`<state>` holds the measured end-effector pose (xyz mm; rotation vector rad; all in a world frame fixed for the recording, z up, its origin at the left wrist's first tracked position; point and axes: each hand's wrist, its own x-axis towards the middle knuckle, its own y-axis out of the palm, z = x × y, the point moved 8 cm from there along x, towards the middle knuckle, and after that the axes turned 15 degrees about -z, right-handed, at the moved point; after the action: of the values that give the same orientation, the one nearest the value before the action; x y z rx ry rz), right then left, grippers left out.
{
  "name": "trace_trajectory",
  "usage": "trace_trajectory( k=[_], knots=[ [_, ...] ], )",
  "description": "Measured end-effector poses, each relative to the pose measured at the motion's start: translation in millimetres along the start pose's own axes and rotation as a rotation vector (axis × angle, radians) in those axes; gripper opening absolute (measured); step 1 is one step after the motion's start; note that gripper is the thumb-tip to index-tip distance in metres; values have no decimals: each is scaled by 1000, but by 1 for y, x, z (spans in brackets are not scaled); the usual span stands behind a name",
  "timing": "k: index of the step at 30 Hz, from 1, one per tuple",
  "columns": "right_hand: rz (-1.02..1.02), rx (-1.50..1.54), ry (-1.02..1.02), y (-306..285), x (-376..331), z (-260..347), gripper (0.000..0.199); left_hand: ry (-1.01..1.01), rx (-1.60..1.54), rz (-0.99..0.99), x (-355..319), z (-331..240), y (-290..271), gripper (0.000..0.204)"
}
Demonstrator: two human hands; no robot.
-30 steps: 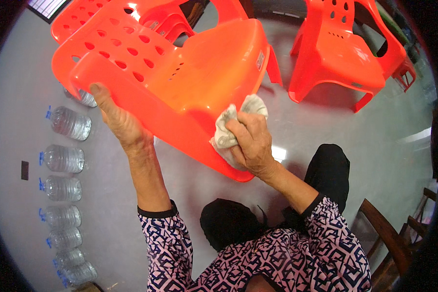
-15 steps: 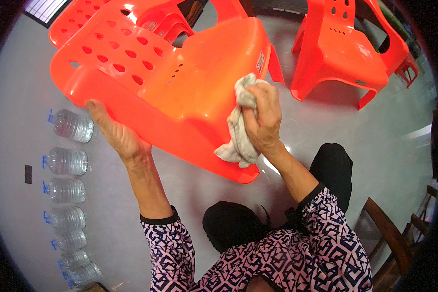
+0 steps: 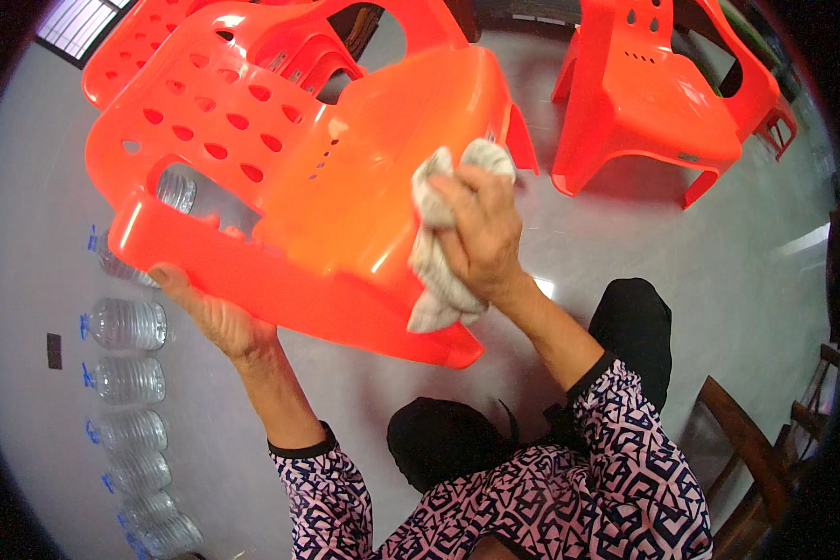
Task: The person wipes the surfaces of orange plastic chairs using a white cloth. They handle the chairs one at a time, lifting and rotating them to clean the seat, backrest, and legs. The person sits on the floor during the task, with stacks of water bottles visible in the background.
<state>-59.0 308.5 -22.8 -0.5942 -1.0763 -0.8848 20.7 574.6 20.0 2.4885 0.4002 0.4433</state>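
Observation:
An orange-red plastic armchair (image 3: pixel 373 159) is held tilted in front of me, its back with drop-shaped holes toward the upper left. My left hand (image 3: pixel 217 315) grips its near armrest from below, thumb on the outer side and fingertips showing over the inner edge. In my right hand (image 3: pixel 483 231) is a crumpled whitish cloth (image 3: pixel 436 266), bunched under the fingers. The cloth lies against the front corner of the seat, above the near leg. Part of it is hidden beneath my palm.
Another orange-red chair (image 3: pixel 667 103) stands at the upper right. More orange-red chairs (image 3: pixel 126 51) are behind the held one at the upper left. Several clear water bottles with blue tops (image 3: pixel 131 324) line the left wall. Dark wooden furniture (image 3: pixel 747 448) stands at the lower right.
The armchair has tipped and turned, so the gap beneath its near armrest now shows, with my left fingertips in it. My right hand and the cloth have shifted slightly left.

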Motion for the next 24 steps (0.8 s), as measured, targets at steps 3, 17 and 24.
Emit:
trace_trajectory(
  k=[3, 17, 24],
  knots=[
    [9, -47, 76, 11, 10, -41, 37, -21, -7, 48, -1, 4, -12, 70],
    [-101, -125, 230, 11, -28, -79, 41, -31, 12, 95, -1, -7, -89, 87],
    [-192, -161, 690, 8, -57, -166, 33, -57, -26, 174, 0, -11, -114, 87]
  ],
)
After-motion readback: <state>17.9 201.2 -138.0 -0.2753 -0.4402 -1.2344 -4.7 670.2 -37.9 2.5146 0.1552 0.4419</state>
